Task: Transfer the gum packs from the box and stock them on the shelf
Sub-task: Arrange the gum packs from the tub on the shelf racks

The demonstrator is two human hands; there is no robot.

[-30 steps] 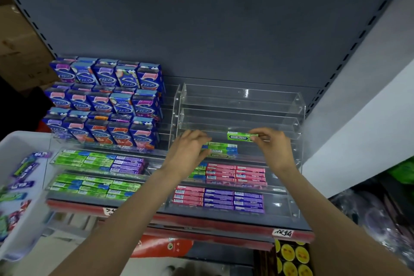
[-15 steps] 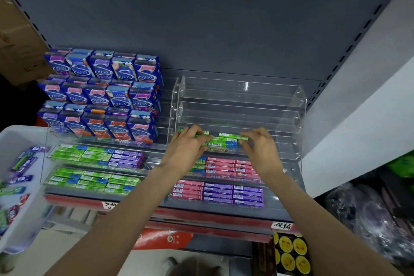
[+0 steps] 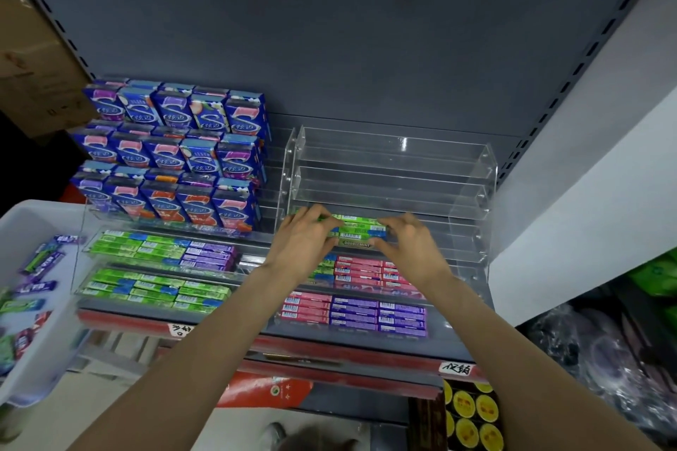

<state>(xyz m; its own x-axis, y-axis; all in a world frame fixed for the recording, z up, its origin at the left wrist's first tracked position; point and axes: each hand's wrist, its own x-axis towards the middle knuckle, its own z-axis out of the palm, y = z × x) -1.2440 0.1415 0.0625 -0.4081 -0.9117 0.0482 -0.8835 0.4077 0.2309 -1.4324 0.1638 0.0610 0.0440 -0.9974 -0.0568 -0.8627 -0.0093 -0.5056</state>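
Both hands, left point(image 3: 306, 245) and right point(image 3: 410, 249), pinch the green packs point(image 3: 361, 230), seemingly; square them flush toward twelve o'clock.

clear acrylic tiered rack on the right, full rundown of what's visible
The clear acrylic rack stands upright on the shelf, against the grey back panel, right of the stacked blue gum boxes. It looks like transparent plastic: stepped side walls with stepped trays. The two top tiers show nothing in them. The third holds a small stack of green Doublemint packs, flanked by the left hand and right hand, fingers on the pack ends. Lower tiers hold green, pink and purple packs lying flat.
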